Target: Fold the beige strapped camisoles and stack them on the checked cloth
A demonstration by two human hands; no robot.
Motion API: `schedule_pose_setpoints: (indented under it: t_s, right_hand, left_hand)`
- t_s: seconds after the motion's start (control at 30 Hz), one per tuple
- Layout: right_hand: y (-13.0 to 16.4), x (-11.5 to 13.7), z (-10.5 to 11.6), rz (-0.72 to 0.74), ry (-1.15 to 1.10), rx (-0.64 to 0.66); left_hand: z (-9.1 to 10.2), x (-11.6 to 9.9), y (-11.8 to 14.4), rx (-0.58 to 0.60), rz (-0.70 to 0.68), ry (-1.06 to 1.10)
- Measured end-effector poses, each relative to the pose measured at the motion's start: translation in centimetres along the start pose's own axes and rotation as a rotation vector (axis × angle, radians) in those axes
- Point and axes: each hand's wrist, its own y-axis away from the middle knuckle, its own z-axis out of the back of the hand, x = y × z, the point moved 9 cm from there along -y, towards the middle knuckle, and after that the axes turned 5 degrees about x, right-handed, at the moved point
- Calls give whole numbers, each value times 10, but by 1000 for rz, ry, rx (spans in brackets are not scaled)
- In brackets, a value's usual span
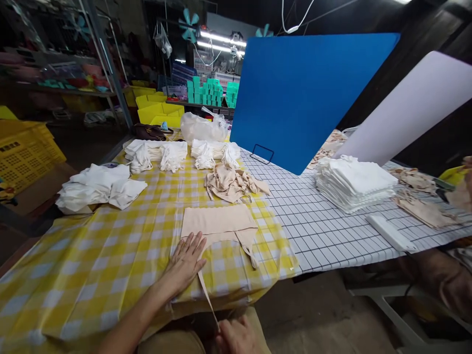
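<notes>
Right hand [238, 337]: low at the front, over the lap [173, 341]; its fingers are bent and closed on the end of a strap [207, 291].
Strap: beige and narrow; it runs straight from this hand up to the garment [217, 221], over the table edge.
Garment: beige, lying flat near the front of the tabletop [121, 275]; its second strap [247, 250] lies loose at the right side.
Left hand [188, 258]: palm down on the left lower corner of the garment; its fingers are straight, slightly apart, and grip nothing. The thumb is beside the strap.
Yellow checked cloth [92, 260]: under the garment.
Beige heap [234, 182]: crumpled, just behind the garment.
White stacks [155, 152]: two, side by side, farther back; behind them are a dark bag [151, 132] and a plastic bag [202, 128].
White pile [96, 187]: at the left edge, loosely laid.
Grid cloth [295, 236]: to the right, carrying a tall white stack [356, 184] and a white device [391, 233].
Blue board [306, 93]: tilted, behind the grid cloth; a pale board [413, 103] leans to its right.
Background: yellow bins [160, 112] and green boxes [206, 92].
</notes>
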Motion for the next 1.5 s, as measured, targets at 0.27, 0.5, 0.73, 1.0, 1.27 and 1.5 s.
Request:
schedule_pose_setpoints:
  t_s: [0.27, 0.5, 0.73, 1.0, 1.27, 1.5]
  right_hand:
    - [-42, 9, 146, 120, 64, -223]
    - [-61, -1, 179, 139, -100, -298]
    - [-107, -10, 161, 26, -368, 5]
    - [-127, -25, 128, 7, -318, -86]
    - [-119, -7, 94, 184, 33, -108]
    - [-128, -35, 91, 117, -290, -218]
  left_hand:
    - [-5, 8, -2, 91, -9, 145]
    - [6, 4, -3, 184, 64, 292]
    - [70, -60, 16, 76, -85, 820]
    - [57, -52, 14, -27, 187, 1295]
    - [42, -50, 14, 79, 209, 1269]
    - [68, 1, -12, -146, 158, 628]
